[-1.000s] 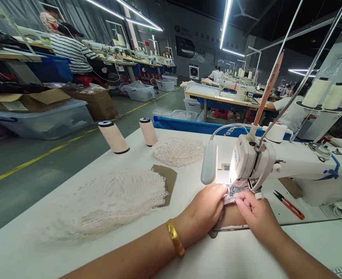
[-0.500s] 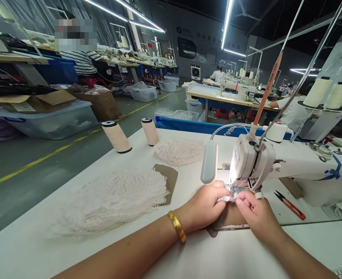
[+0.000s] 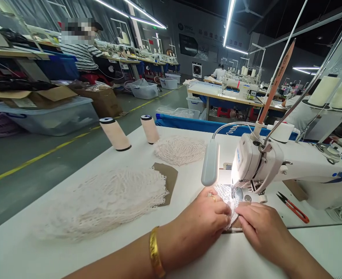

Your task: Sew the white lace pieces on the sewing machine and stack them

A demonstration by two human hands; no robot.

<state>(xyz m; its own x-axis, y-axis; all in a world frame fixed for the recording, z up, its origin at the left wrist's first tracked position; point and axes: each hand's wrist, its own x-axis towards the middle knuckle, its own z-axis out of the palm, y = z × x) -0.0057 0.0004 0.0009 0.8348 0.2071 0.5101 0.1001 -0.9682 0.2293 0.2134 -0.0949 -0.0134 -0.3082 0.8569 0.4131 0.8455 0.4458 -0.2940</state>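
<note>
A small piece of white lace [image 3: 225,192] lies under the needle end of a white sewing machine [image 3: 248,159], lit by its lamp. My left hand [image 3: 204,219], wearing a ring and a gold bangle, presses curled fingers onto the lace's left side. On the other side, my right hand [image 3: 262,223] pinches the lace's near right edge between thumb and fingers. The fingertips of both hands are partly hidden. To the left, a large stack of white lace pieces [image 3: 118,193] rests partly on brown card [image 3: 166,180]. Behind it is a smaller lace pile [image 3: 179,150].
Two peach thread cones [image 3: 115,134] stand on the table's far left edge. Red-handled thread snips [image 3: 293,208] lie right of my right hand. The grey lamp [image 3: 210,162] hangs close above my left hand. Other people work at machines in the background.
Both hands have shifted nearer to me, and my left hand has turned over the lace with fingers curled. More of the lace now shows, spread flat beside the needle.
</note>
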